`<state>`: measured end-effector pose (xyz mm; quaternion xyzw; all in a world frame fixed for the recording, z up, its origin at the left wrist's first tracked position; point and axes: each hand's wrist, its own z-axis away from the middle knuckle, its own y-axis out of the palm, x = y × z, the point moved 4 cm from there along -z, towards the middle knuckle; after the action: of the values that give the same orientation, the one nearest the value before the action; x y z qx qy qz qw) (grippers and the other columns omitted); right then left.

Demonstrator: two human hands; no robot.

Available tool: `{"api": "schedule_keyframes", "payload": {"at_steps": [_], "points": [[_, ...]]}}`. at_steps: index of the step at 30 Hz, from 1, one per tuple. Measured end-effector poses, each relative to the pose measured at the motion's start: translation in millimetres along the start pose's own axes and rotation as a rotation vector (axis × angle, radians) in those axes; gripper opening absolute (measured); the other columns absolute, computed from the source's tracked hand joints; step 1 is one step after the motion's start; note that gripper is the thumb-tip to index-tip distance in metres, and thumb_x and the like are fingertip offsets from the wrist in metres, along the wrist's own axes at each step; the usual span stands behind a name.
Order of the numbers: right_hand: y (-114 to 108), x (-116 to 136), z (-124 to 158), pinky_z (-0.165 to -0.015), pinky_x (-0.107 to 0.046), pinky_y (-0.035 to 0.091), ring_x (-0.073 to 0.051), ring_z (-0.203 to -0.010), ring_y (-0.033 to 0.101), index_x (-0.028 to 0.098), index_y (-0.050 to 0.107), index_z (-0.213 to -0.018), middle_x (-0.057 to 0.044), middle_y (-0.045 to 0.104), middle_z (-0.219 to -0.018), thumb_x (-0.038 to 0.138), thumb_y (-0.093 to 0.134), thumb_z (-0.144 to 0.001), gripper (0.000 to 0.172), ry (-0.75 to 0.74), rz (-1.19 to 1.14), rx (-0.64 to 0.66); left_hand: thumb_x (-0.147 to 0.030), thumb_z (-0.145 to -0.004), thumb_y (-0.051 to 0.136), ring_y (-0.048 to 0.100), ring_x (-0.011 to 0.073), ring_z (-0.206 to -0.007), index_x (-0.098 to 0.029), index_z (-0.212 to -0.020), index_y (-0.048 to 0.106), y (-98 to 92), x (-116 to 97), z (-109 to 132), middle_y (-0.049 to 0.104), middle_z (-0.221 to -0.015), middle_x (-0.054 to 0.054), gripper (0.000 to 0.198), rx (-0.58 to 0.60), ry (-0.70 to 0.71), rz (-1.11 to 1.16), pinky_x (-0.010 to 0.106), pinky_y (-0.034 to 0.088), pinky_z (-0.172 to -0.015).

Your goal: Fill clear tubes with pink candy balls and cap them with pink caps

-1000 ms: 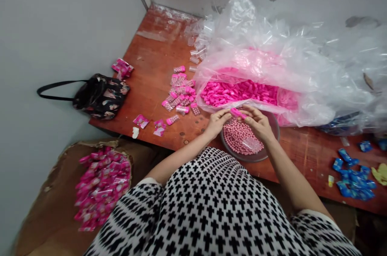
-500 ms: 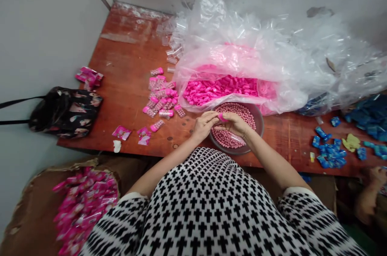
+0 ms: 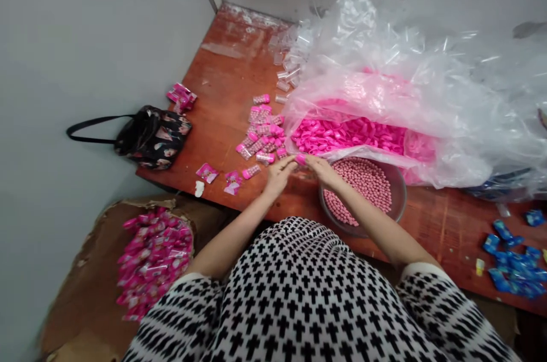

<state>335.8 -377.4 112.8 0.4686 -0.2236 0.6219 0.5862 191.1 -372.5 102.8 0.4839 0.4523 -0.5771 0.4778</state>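
My left hand (image 3: 278, 176) and my right hand (image 3: 323, 171) meet over the table, just left of the bowl. Between their fingertips is a small pink-capped tube (image 3: 301, 159); only its bright pink cap shows clearly, and the fingers hide the rest. Both hands have their fingers closed around it. Under my right forearm sits a grey bowl (image 3: 399, 202) with many pink beads (image 3: 363, 182). Beyond my left hand lies a loose pile of pink-capped clear tubes filled with beads (image 3: 261, 129).
Behind the bowl, an open plastic bag (image 3: 367, 88) holds pink caps (image 3: 346, 135). Clear empty tubes (image 3: 293, 60) lie at the back. To the left are a black patterned bag (image 3: 156, 137) and a carton (image 3: 81, 276) of pink packets (image 3: 158, 259). Blue packets (image 3: 515, 265) lie right.
Both hands have moved left with the pink-capped tube, from over the bowl to beside the bead-filled tubes. The camera view has turned left.
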Motion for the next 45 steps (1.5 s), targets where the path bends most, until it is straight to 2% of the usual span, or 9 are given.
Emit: {"api": "schedule_keyframes", "payload": {"at_steps": [4, 7, 10, 14, 22, 29, 32, 39, 45], "points": [[21.7, 21.8, -78.1, -0.09, -0.037, 0.047, -0.02, -0.098, 0.06, 0.015, 0.055, -0.115, -0.01, 0.064, -0.111, 0.034, 0.06, -0.08, 0.04, -0.193, 0.723, -0.131, -0.031, -0.08, 0.062, 0.062, 0.021, -0.104, -0.015, -0.106, 0.067, -87.7, 9.9, -38.3, 0.068, -0.111, 0.007, 0.031, -0.351, -0.008, -0.019, 0.037, 0.048, -0.096], [36.4, 22.6, -127.7, -0.09, -0.04, 0.045, -0.026, -0.104, 0.059, 0.01, 0.047, -0.125, -0.019, 0.057, -0.122, 0.018, 0.054, -0.081, 0.045, -0.108, 1.212, -0.194, -0.027, -0.082, 0.059, 0.061, 0.0196, -0.106, -0.015, -0.111, 0.063, -137.1, 27.9, -69.5, 0.067, -0.113, 0.007, 0.031, -0.415, -0.02, -0.017, 0.036, 0.046, -0.098], [43.9, 16.5, -157.5, -0.083, -0.042, 0.047, -0.029, -0.102, 0.06, 0.009, 0.042, -0.128, -0.023, 0.051, -0.128, 0.016, 0.048, -0.082, 0.047, 0.019, 1.448, -0.225, -0.022, -0.081, 0.06, 0.062, 0.0202, -0.106, -0.012, -0.113, 0.062, -166.8, 50.2, -85.2, 0.067, -0.113, 0.009, 0.033, -0.399, -0.084, -0.042, 0.037, 0.047, -0.098], [45.4, 11.0, -173.0, -0.083, -0.042, 0.047, -0.03, -0.103, 0.06, 0.01, 0.044, -0.124, -0.019, 0.059, -0.118, 0.029, 0.05, -0.083, 0.045, 0.094, 1.532, -0.234, -0.027, -0.081, 0.059, 0.063, 0.0215, -0.105, -0.014, -0.109, 0.065, -179.0, 64.6, -79.0, 0.068, -0.111, 0.01, 0.032, -0.341, -0.092, -0.157, 0.038, 0.047, -0.096], [45.7, 36.4, -164.7, -0.074, -0.04, 0.048, -0.032, -0.094, 0.063, 0.013, 0.056, -0.113, -0.018, 0.066, -0.104, 0.027, 0.051, -0.081, 0.036, 0.165, 1.608, -0.27, -0.029, -0.083, 0.057, 0.061, 0.0213, -0.105, -0.016, -0.116, 0.062, -144.6, 40.2, -76.3, 0.065, -0.115, 0.01, 0.035, -0.099, 0.088, -0.309, 0.036, 0.047, -0.095], [54.9, 86.8, -111.0, -0.074, -0.038, 0.046, -0.03, -0.087, 0.063, 0.013, 0.066, -0.094, -0.017, 0.069, -0.094, 0.027, 0.055, -0.079, 0.023, -0.087, 1.73, 0.02, -0.024, -0.082, 0.058, 0.055, 0.0237, -0.115, -0.018, -0.128, 0.052, -85.4, 3.0, -85.4, 0.06, -0.123, 0.011, 0.047, 0.202, 0.216, -0.402, 0.038, 0.042, -0.1], [51.3, 104.5, -81.0, -0.074, -0.036, 0.046, -0.024, -0.079, 0.063, 0.013, 0.066, -0.086, -0.012, 0.068, -0.083, 0.034, 0.059, -0.078, 0.024, -0.169, 1.458, 0.004, -0.028, -0.085, 0.054, 0.063, 0.0212, -0.096, -0.017, -0.119, 0.059, -67.5, -5.9, -75.6, 0.068, -0.104, 0.007, 0.036, 0.245, 0.181, -0.29, 0.033, 0.048, -0.089], [24.9, 89.7, -6.7, -0.071, -0.031, 0.052, -0.015, -0.073, 0.065, 0.02, 0.057, -0.109, -0.003, 0.068, -0.084, 0.049, 0.068, -0.071, 0.049, -0.194, 0.124, -0.028, -0.034, -0.085, 0.051, 0.064, 0.0176, -0.081, -0.014, -0.104, 0.064, -45.4, -26.9, -36.5, 0.069, -0.091, 0.006, 0.03, 0.185, 0.178, 0.041, 0.029, 0.051, -0.076], [31.2, 62.8, 29.3, -0.074, -0.031, 0.054, -0.015, -0.08, 0.064, 0.019, 0.064, -0.096, -0.003, 0.067, -0.089, 0.041, 0.073, -0.067, 0.037, -0.03, -0.067, -0.035, -0.026, -0.085, 0.054, 0.064, 0.0182, -0.092, -0.018, -0.11, 0.064, -16.7, -58.8, 2.2, 0.069, -0.102, 0.006, 0.028, 0.271, 0.346, -0.152, 0.03, 0.05, -0.086]]}}
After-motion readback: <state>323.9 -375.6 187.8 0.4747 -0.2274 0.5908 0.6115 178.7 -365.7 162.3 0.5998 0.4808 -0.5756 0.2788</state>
